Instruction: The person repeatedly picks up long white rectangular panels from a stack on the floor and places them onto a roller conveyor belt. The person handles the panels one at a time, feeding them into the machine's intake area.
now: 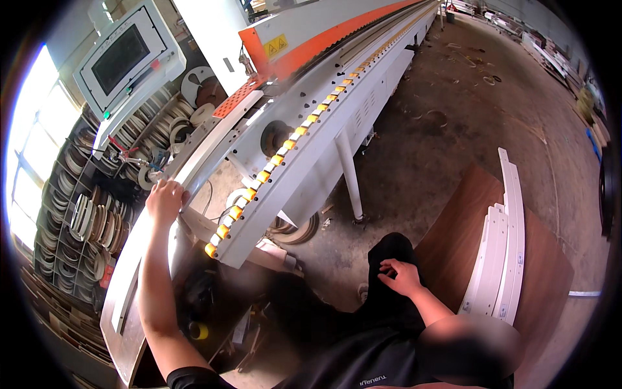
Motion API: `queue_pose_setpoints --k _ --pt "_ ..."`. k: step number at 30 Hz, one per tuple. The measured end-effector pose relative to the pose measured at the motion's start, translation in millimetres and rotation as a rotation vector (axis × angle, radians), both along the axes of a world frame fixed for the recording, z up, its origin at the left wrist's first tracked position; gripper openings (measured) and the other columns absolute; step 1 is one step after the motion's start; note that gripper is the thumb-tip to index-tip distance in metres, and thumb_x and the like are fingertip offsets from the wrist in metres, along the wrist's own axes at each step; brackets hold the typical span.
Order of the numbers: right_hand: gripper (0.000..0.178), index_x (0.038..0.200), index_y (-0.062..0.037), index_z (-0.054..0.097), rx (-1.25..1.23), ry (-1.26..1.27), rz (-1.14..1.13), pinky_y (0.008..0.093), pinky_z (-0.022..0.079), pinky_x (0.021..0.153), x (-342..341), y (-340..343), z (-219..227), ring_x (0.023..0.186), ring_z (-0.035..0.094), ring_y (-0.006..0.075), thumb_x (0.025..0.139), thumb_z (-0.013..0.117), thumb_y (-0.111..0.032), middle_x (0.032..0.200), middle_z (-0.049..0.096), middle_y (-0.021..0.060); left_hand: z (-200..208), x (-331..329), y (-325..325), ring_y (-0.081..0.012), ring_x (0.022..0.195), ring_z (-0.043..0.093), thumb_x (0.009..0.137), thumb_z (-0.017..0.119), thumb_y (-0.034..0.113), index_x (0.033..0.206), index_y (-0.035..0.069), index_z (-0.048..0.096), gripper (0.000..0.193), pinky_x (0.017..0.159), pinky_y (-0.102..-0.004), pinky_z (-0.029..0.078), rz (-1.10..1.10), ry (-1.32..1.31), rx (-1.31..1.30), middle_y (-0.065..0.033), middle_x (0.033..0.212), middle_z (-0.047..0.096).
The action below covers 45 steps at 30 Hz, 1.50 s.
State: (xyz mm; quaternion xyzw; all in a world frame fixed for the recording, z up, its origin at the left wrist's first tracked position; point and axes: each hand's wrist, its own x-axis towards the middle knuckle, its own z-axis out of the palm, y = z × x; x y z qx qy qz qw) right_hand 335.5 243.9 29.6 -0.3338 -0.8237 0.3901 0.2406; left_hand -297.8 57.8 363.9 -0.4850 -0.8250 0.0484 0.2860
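Observation:
My left hand (167, 200) is at the near end of the edge-banding machine (304, 162), its fingers bent over a long narrow white board (129, 272). The board lies lengthwise along the machine's left side, its near end on a brown table surface (124, 347). The fingertips are partly hidden by the hand. My right hand (400, 277) hangs beside my thigh with nothing in it, fingers loosely bent and apart. To its right, several white strips (495, 259) lie stacked on a brown wood-grain board (447, 236).
Yellow rollers (263, 176) line the machine's near rail. A control panel with a dark screen (120, 59) stands at upper left. Behind my left arm is a wire rack (78, 227) of edge-banding rolls. A machine leg (350, 175) meets the concrete floor (453, 110).

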Motion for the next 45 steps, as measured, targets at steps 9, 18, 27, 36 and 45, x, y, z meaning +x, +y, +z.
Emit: queue_pose_setpoints --k 9,18,27,36,45 --pt "0.038 0.122 -0.0112 0.077 -0.021 -0.011 -0.037 0.0332 0.064 0.075 -8 0 4 0.081 0.081 0.0163 0.09 0.091 -0.026 0.102 0.085 0.0023 -17 -39 13 -0.0224 0.115 0.069 0.096 0.068 0.023 0.096 0.017 0.079 0.013 0.094 -0.0386 0.06 -0.054 0.258 -0.104 0.0033 0.107 0.075" --pt "0.034 0.118 -0.0111 0.076 0.029 -0.05 -0.012 0.0321 0.063 0.07 -20 5 6 0.077 0.08 0.0156 0.089 0.09 -0.023 0.1 0.085 0.0024 -31 -69 44 -0.0235 0.122 0.067 0.101 0.063 0.026 0.106 0.017 0.081 0.021 0.102 -0.0381 0.057 -0.032 0.133 0.019 0.0001 0.114 0.075" --pt "0.032 0.115 -0.0103 0.077 0.046 -0.047 0.01 0.0327 0.062 0.067 -27 6 4 0.073 0.079 0.0151 0.088 0.091 -0.022 0.095 0.083 0.0014 -5 -14 77 -0.031 0.122 0.071 0.108 0.064 0.036 0.111 0.014 0.079 0.026 0.095 -0.0501 0.061 0.087 -0.028 0.046 -0.0074 0.118 0.073" --pt "0.031 0.114 -0.0102 0.078 -0.001 -0.093 -0.009 0.0317 0.061 0.067 -28 9 6 0.072 0.078 0.0154 0.089 0.091 -0.023 0.094 0.084 0.0017 -15 -23 130 -0.0353 0.116 0.072 0.108 0.064 0.035 0.104 0.013 0.079 0.027 0.088 -0.0539 0.061 0.055 0.009 0.028 -0.0086 0.115 0.073" --pt "0.028 0.112 -0.0125 0.077 0.055 -0.071 -0.017 0.0327 0.06 0.066 -26 5 3 0.07 0.077 0.0149 0.09 0.089 -0.025 0.09 0.082 -0.0009 -17 -18 131 -0.0321 0.119 0.071 0.109 0.063 0.037 0.111 0.018 0.081 0.027 0.091 -0.0507 0.061 0.042 -0.054 0.138 -0.0047 0.118 0.075"
